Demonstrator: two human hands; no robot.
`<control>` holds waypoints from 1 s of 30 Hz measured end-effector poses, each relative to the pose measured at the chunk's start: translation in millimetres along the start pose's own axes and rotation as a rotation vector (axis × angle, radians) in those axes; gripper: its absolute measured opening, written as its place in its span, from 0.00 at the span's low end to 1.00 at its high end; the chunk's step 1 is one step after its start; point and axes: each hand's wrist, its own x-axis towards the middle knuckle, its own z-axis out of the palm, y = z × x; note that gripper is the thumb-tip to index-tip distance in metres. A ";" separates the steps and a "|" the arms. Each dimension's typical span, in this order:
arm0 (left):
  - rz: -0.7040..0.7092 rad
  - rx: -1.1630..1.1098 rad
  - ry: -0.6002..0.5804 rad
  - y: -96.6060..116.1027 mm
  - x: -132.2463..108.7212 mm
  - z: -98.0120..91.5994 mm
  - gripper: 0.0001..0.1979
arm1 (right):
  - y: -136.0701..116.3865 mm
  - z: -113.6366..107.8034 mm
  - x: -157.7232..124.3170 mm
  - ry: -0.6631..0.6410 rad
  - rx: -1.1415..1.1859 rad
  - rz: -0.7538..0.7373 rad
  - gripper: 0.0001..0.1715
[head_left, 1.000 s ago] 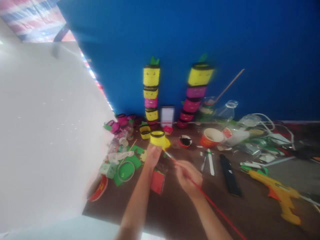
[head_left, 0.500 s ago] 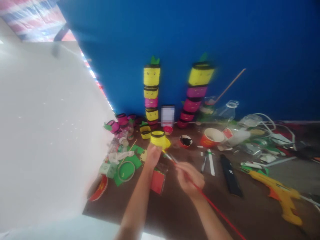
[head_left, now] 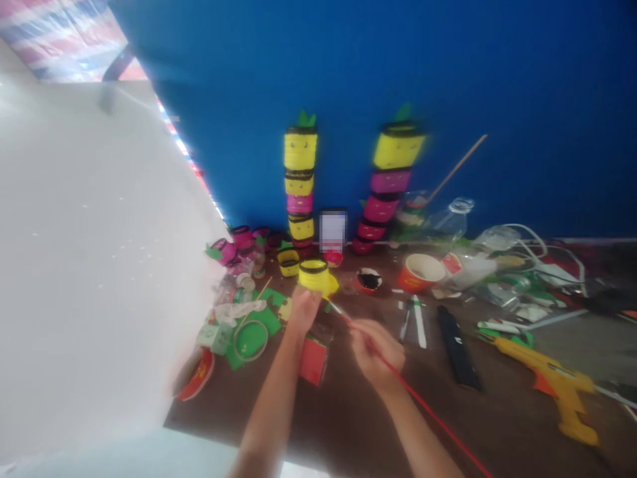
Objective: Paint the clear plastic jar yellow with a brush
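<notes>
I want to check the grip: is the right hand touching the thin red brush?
Touching. The head view shows the right hand closed around the red brush; its handle runs out from between the fingers on both sides, with no gap.

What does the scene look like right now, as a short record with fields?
Left: left hand grips the yellow cup from below
Right: right hand pinches a red-handled brush, tip close beside the cup
Surface: brown table
Behind: left cup stack and right cup stack, yellow and pink, by the blue wall
Right side: yellow glue gun, red paper cup, clear bottle
Image: blurred, fine detail unclear
</notes>
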 end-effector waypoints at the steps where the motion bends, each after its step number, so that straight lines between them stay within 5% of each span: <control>1: 0.000 0.008 0.009 0.1 -0.1 0.2 0.19 | -0.2 -0.2 -0.1 0.000 0.000 0.002 0.07; 20: -0.008 -0.006 0.055 -3.0 1.8 -3.4 0.20 | 4.8 4.7 -4.0 0.023 -0.053 -0.173 0.12; 30: 0.003 -0.036 0.013 -2.1 1.9 -2.7 0.21 | 5.2 5.2 -4.1 0.004 -0.016 -0.140 0.13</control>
